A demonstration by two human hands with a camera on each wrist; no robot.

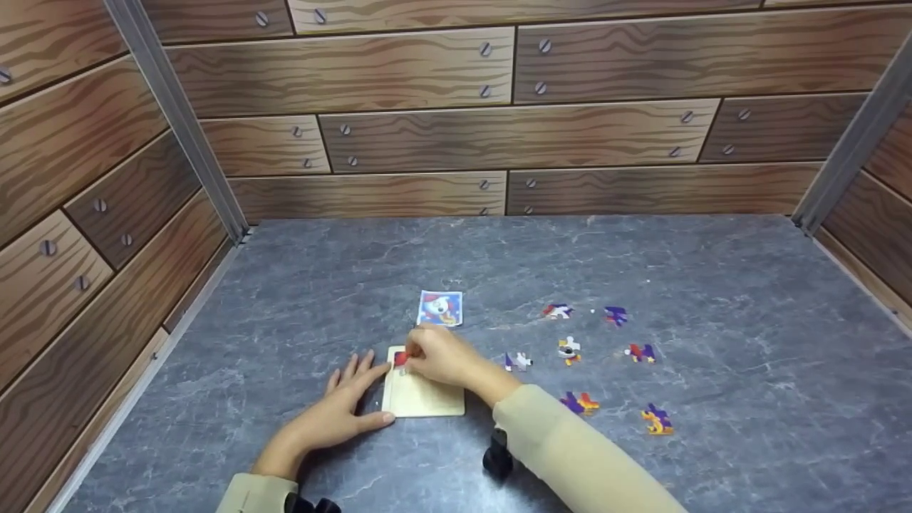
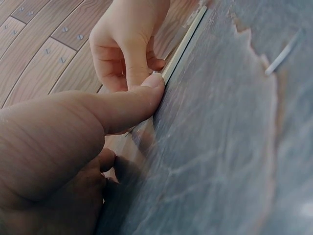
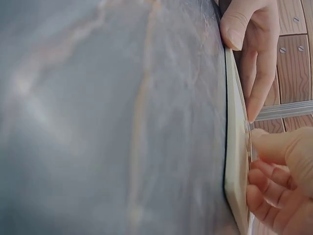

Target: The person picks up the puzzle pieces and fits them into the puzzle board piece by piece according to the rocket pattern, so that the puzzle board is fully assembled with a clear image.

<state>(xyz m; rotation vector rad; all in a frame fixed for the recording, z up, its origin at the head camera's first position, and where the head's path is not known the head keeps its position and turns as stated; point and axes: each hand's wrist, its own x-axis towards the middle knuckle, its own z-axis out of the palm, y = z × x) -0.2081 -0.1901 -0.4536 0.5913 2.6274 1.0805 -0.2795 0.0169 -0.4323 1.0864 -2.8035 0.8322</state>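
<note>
A pale wooden puzzle board [image 1: 431, 400] lies flat on the table, its thin edge visible in the left wrist view and the right wrist view. My left hand [image 1: 342, 404] rests at the board's left side, fingers spread, with thumb and index fingertip right at the rim. Over the upper left corner, my right hand [image 1: 439, 354] pinches a red puzzle piece [image 1: 400, 358] with curled fingers; they hide part of it. In the right wrist view the right hand [image 3: 281, 181] is close over the board [image 3: 235, 161].
Just behind the board lies a square picture card [image 1: 440, 308] of a white cartoon dog. Several loose puzzle pieces are scattered to the right, among them a white-and-orange piece [image 1: 569, 350] and a purple-and-yellow piece [image 1: 657, 420]. Wood-patterned walls [image 1: 413, 142] enclose the grey marbled table [image 1: 342, 271].
</note>
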